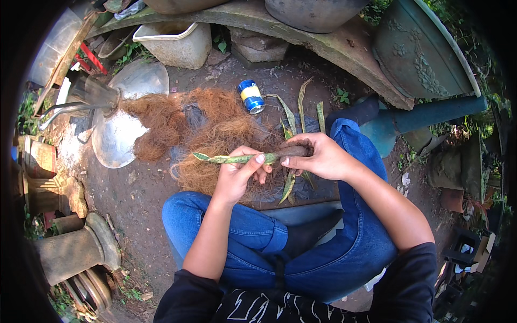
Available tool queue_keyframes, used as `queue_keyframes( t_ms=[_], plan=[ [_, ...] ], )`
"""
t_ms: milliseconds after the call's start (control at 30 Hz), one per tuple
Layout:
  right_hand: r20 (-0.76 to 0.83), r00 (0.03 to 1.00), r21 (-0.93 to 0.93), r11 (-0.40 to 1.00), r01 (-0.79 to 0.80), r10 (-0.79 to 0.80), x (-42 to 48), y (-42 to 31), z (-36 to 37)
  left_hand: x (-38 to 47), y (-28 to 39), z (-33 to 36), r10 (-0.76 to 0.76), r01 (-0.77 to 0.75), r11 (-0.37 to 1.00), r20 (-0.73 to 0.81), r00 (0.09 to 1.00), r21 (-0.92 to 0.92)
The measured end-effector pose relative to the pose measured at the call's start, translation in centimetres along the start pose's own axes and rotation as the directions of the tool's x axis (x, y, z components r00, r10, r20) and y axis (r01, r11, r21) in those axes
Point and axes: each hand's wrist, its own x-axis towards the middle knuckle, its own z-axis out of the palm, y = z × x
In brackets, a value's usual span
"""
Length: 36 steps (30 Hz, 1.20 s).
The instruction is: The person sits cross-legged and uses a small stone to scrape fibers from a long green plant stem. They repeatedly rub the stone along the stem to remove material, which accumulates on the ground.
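My left hand (242,169) pinches the green-and-yellow stalk of a snake plant cutting (214,158), which lies nearly level across my lap. At its right end, my right hand (319,157) closes around a brown, soil-coloured root clump (294,152). Earth stains the right fingers. Several loose snake plant leaves (288,187) lie on dark plastic sheeting under and beyond my right hand. Just past my left hand spreads a heap of coconut fibre (218,129). A blue and yellow can (251,96) lies on its side at the fibre's far edge.
Left of the fibre, a metal watering can (97,97) lies by a round metal disc (117,149). A stone ledge (323,36) bearing pots curves across the far side, above a whitish plastic tub (173,44). A large green pot (420,52) stands at far right.
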Motion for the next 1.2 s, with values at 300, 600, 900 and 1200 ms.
queue_keyframes(
  t_ms=[300,600,900,1200],
  plan=[
    [-0.034,0.997,0.063,0.996,-0.065,0.067,0.33,0.34,0.02,0.05,-0.03,-0.07,-0.001,0.001,1.0,0.015,1.0,-0.006],
    [-0.03,0.999,-0.059,0.998,0.029,-0.031,0.17,0.54,0.29,0.03,-0.18,-0.01,0.008,-0.008,1.0,0.018,1.0,-0.001],
    [-0.005,0.999,-0.157,0.987,-0.041,0.04,-0.06,-0.17,-0.07,-0.14,-0.37,0.42,-0.007,0.007,1.0,0.03,1.0,0.0],
    [-0.023,0.999,-0.072,0.996,-0.048,0.047,0.14,0.14,-0.17,-0.09,-0.36,0.32,-0.008,0.007,1.0,0.018,1.0,0.012]
  ],
)
